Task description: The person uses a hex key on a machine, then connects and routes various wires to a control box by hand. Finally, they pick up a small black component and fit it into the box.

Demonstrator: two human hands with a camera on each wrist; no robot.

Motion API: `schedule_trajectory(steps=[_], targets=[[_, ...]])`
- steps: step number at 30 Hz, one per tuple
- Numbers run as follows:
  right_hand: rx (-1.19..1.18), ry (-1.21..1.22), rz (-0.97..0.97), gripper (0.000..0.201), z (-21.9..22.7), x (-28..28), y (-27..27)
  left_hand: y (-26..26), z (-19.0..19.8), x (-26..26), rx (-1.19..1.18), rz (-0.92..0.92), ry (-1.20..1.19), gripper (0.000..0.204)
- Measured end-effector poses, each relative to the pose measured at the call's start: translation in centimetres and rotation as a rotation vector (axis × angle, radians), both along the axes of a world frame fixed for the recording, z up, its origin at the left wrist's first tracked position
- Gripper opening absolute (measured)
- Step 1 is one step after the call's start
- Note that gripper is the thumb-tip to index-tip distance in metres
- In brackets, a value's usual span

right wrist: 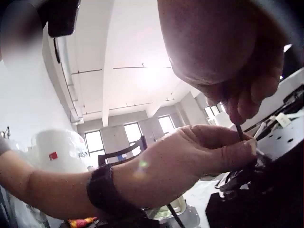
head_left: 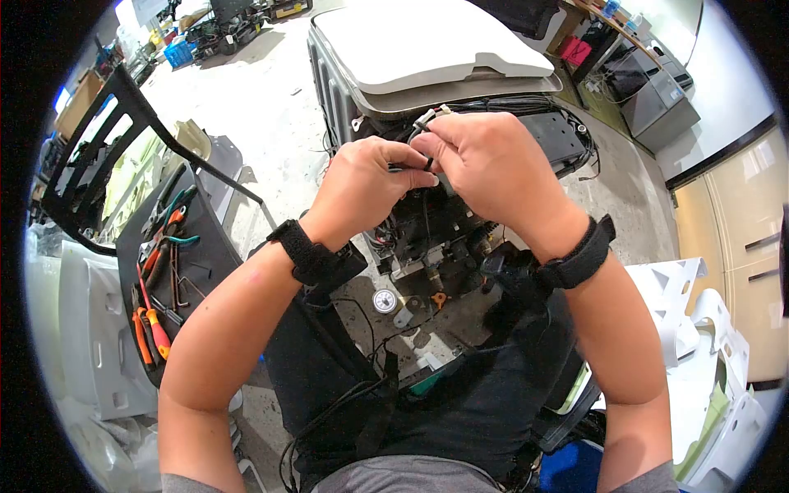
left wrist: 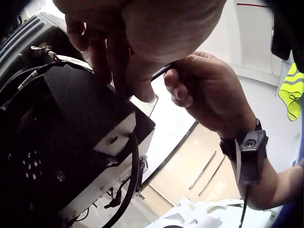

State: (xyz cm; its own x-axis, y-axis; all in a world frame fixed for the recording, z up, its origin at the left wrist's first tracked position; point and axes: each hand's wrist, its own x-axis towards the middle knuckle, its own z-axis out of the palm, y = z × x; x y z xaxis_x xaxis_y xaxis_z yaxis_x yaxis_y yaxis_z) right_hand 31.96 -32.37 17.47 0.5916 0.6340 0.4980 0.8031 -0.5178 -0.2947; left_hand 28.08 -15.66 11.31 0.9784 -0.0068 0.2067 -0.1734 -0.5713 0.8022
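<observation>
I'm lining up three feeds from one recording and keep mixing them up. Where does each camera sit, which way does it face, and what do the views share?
Head: worn on the head, facing forward and down at the left hand and right hand pinching a thin black wire over an opened machine; both forearms show.
Left wrist: looks up past the left hand at the right hand.
Right wrist: looks up past the right hand at the left hand, ceiling behind.
Shared: both hands and the wire.

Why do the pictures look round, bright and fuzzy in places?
Head view: a fisheye lens bends everything into a circle with black corners. Right wrist view: bright ceiling glare washes out the room, and the right hand is dark and blurred close up. Left wrist view: the left hand looms blurry too.
</observation>
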Motion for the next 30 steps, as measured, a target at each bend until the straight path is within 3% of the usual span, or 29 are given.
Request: schedule_trajectory(steps=[2,6,8,15,18,23,27,29,30], targets=[[-0.094,-0.071,0.142,0.017,0.2,0.6,-0.3,0.2,-0.5,0.0,-0.024,-0.034,-0.093,0.023],[-0.178,-0.152,0.247,0.012,0.9,1.2,-0.8,0.2,-0.3,-0.3,0.008,-0.073,-0.164,0.017],[-0.197,-0.198,0.340,0.011,1.2,1.1,-0.9,0.2,-0.1,-0.5,0.184,-0.079,-0.311,0.019],[-0.241,-0.230,0.278,0.014,1.5,0.7,-0.7,0.0,-0.5,-0.1,0.113,-0.090,-0.319,0.020],[-0.356,-0.213,0.220,0.014,2.2,0.6,-0.6,-0.1,-0.3,-0.1,0.199,-0.064,-0.308,0.020],[-0.436,-0.287,0.355,0.017,3.2,0.4,-0.3,0.4,-0.3,-0.1,0.104,-0.119,-0.271,0.020],[-0.354,-0.298,0.405,0.016,2.6,1.2,-1.1,0.1,0.0,-0.2,0.141,-0.085,-0.287,0.018],[-0.245,-0.115,0.293,0.019,2.4,0.8,-1.5,-0.1,0.1,-0.1,0.140,-0.104,-0.313,0.020],[-0.225,0.067,0.149,0.025,3.5,-0.4,-1.3,-0.2,0.6,-0.4,0.170,-0.078,-0.289,0.023]])
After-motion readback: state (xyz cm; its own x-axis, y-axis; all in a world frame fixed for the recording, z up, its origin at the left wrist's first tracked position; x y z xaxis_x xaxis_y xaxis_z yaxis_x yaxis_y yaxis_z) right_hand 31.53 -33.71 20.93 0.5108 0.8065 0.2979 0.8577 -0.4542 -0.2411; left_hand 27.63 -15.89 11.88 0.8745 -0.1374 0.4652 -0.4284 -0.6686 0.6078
